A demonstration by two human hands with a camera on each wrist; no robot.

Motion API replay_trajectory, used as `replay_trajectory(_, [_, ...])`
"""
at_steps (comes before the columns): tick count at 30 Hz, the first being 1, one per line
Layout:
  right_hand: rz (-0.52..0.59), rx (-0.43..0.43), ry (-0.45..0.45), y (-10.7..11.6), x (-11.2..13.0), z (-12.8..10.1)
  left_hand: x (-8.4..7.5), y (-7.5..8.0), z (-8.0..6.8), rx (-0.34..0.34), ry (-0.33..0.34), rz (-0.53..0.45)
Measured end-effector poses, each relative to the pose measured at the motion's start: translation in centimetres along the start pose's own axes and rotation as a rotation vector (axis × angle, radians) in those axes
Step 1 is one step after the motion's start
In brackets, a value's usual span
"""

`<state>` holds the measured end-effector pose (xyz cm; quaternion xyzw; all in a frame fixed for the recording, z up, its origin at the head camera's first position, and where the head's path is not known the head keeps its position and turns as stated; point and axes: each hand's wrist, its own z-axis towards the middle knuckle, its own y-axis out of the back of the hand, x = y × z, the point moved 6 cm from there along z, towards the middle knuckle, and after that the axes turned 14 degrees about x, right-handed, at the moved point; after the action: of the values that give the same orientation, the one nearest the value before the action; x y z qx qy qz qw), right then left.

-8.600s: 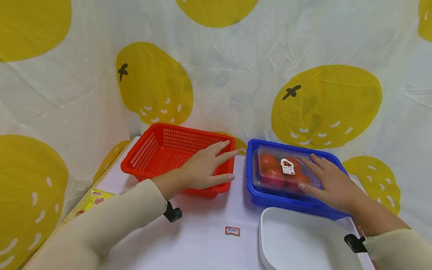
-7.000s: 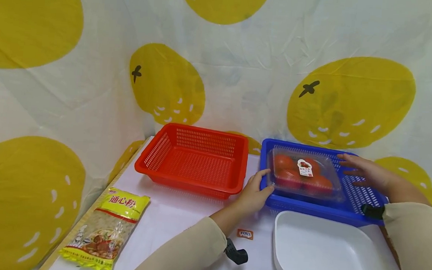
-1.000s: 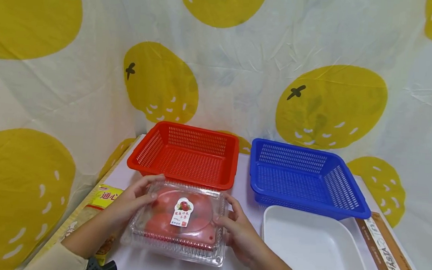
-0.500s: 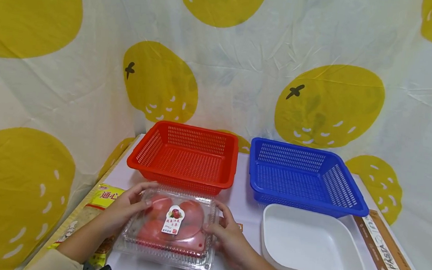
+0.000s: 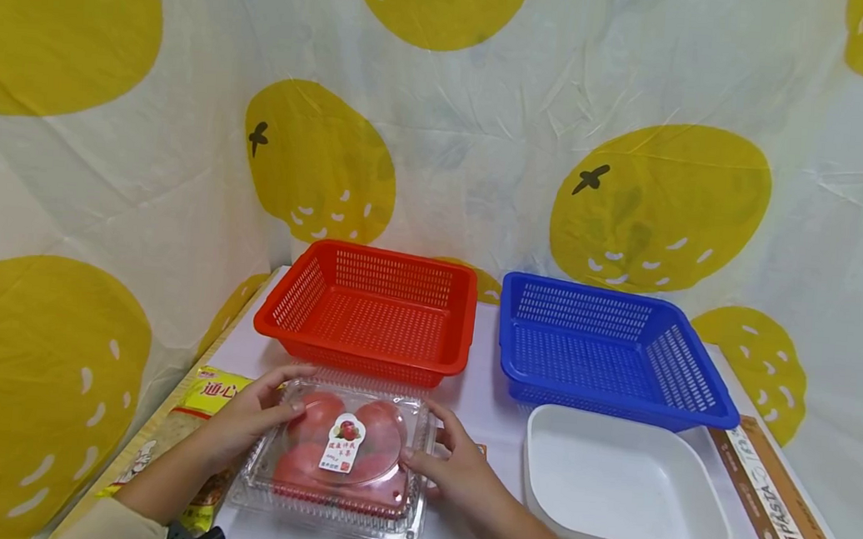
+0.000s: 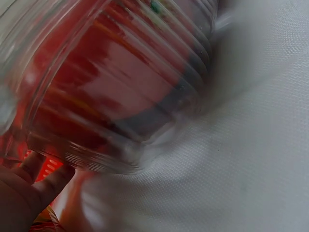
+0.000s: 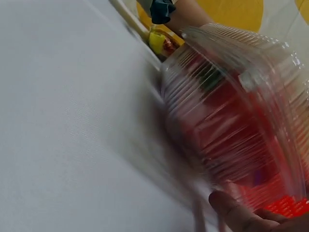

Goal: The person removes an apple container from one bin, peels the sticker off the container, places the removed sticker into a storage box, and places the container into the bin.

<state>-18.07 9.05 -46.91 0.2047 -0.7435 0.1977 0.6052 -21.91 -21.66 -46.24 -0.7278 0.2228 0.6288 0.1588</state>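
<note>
While the clear box of tomatoes point(image 5: 335, 463) sat in the blue basket point(image 5: 613, 353) some seconds before, it was now out on the near left of the white table point(image 5: 483, 398), and a little lower than a moment ago. The red basket point(image 5: 372, 311) stood just behind it, at the far left. The white tray point(image 5: 627, 484) lay near, on the right. A yellow food bag point(image 5: 200, 399) lay at the left edge. A white cloth with big yellow fruits point(image 5: 654, 206) hung all around. The left hand point(image 5: 244, 419) gripped the box's left side with curled fingers. The right hand point(image 5: 455, 467) gripped its right side the same way.
</note>
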Motion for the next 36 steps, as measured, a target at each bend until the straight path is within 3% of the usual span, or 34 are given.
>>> replay_trajectory(5, [-0.043, -0.006, -0.022, 0.3, 0.6, -0.2, -0.2, -0.1, 0.1, 0.019, -0.039, 0.029])
replay_trajectory(10, [-0.140, -0.027, -0.027, 0.9, 2.3, -0.5, -0.2, -0.1, 0.0, 0.018, -0.025, 0.003])
replay_trajectory(13, [-0.270, -0.046, -0.022, 1.5, 3.9, -0.7, -0.3, -0.1, 0.1, 0.018, -0.030, 0.004])
replay_trajectory(16, [-0.473, -0.045, -0.006, 1.6, 5.7, -0.8, -0.3, -0.2, 0.1, 0.020, -0.030, 0.004])
replay_trajectory(21, [-0.805, 0.057, 0.086, 0.1, 8.3, -0.2, -0.2, -0.3, 0.0, 0.014, -0.017, 0.009])
replay_trajectory(26, [-1.010, 0.172, 0.093, -2.2, 9.5, 1.0, -0.2, -0.2, -0.1, 0.001, -0.007, 0.017])
replay_trajectory(32, [-1.170, 0.238, 0.096, -4.1, 10.2, 2.4, -0.1, -0.2, 0.1, 0.016, -0.022, 0.023])
replay_trajectory(36, [-1.230, 0.311, 0.050, -4.8, 10.2, 3.3, 0.0, -0.3, -0.1, 0.013, -0.012, 0.010])
